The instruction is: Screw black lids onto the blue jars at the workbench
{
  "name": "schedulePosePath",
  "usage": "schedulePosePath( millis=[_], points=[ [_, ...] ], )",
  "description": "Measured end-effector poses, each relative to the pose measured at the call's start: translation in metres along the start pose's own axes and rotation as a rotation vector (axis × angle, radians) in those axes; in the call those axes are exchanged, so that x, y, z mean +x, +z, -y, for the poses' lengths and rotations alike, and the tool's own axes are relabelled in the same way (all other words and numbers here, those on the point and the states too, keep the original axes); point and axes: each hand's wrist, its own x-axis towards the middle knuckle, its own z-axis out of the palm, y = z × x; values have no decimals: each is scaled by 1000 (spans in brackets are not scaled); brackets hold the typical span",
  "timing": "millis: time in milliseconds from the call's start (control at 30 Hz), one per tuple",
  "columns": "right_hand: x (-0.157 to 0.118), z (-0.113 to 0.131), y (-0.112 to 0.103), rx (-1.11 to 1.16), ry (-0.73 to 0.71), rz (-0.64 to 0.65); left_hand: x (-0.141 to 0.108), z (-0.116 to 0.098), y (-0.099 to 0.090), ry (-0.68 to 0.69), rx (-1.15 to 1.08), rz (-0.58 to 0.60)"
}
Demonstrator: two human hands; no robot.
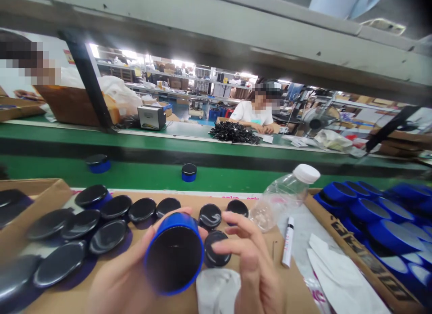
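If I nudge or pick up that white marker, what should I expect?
The white marker will probably roll sideways if nudged, since its barrel looks round and lies on its side. Its slim, straight body suggests it's stiff and light. The smooth surface may be slightly slippery.

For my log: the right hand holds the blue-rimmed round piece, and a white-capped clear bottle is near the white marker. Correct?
Not quite: the head view shows the left hand holding the blue-rimmed round piece. The white-capped clear bottle is indeed near the white marker.
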Motion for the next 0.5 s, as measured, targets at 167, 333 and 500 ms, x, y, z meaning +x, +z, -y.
schedulePosePath(
  millis=[167, 333, 500],
  points=[
    [-11, -22, 1, 87, 116, 148, 4, 3, 4, -27, -19, -78],
    [-18, -41, 13, 106, 148, 284, 12, 17, 15, -33, 114, -258],
    [-16, -48, 20, 134, 196, 283, 16, 21, 17, 32, 354, -375]
  ],
)
